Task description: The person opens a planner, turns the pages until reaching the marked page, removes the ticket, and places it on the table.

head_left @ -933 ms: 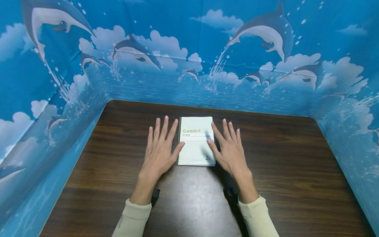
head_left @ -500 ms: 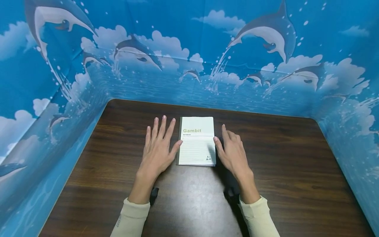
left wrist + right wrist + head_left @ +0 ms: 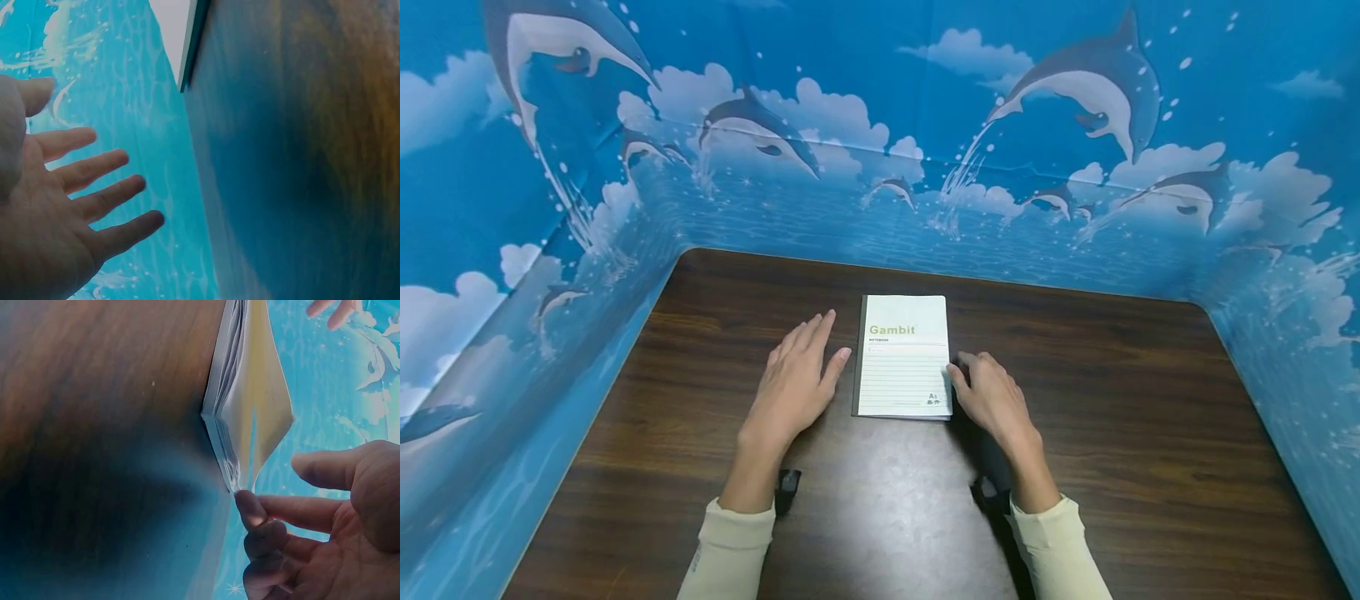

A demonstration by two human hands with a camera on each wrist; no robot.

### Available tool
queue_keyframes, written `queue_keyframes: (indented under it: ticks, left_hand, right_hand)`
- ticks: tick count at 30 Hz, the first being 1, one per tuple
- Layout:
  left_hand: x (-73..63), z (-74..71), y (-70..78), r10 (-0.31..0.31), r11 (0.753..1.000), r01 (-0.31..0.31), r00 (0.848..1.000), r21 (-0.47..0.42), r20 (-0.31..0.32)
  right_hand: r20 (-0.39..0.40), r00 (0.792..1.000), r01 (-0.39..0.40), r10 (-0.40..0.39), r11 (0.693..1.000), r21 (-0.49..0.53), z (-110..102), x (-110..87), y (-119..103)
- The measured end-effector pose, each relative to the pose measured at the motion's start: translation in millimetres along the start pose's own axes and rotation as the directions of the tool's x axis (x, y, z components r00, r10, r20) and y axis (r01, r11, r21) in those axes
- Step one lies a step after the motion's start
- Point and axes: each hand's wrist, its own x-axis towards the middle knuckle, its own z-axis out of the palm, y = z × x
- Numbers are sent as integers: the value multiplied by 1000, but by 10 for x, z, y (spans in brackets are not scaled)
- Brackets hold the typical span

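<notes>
White in the head view, the notebook is lying between the bench's far corners, probably for easy reach. Left wrist: the left grip is hanging spread, empty. Right wrist: the right grip is hovering beside the notebook, fingers curled, thumb apart, pinching nothing.

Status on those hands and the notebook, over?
Left hand: fingers extended, apart from notebook. Right hand: fingers curled beside notebook's right edge, contact unclear. Notebook: lying cover-up on table. Nothing visibly in the way.
</notes>
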Motion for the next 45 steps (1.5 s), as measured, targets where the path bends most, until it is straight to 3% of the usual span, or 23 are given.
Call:
queue_keyframes:
  ticks: [6,18,26,35,45]
  left_hand:
    - [-14,-50,-70,-48,999,49,999,-13,24]
    - [-51,-197,-215,-93,995,94,995,-26,46]
    - [-56,-224,-238,-109,992,113,991,-51,75]
    - [-59,-232,-280,-112,992,115,992,-56,61]
    - [-74,-333,-364,-130,990,132,991,-56,37]
  right_hand:
    - [-27,999,20,-19,999,39,48,9,-23]
    - [-187,981,87,-55,981,171,-51,86,-154]
    - [-169,982,120,-85,970,210,-216,150,-411]
    - [-129,976,204,-178,951,233,-323,177,-773]
    - [-67,948,317,-310,913,257,-264,296,-1198]
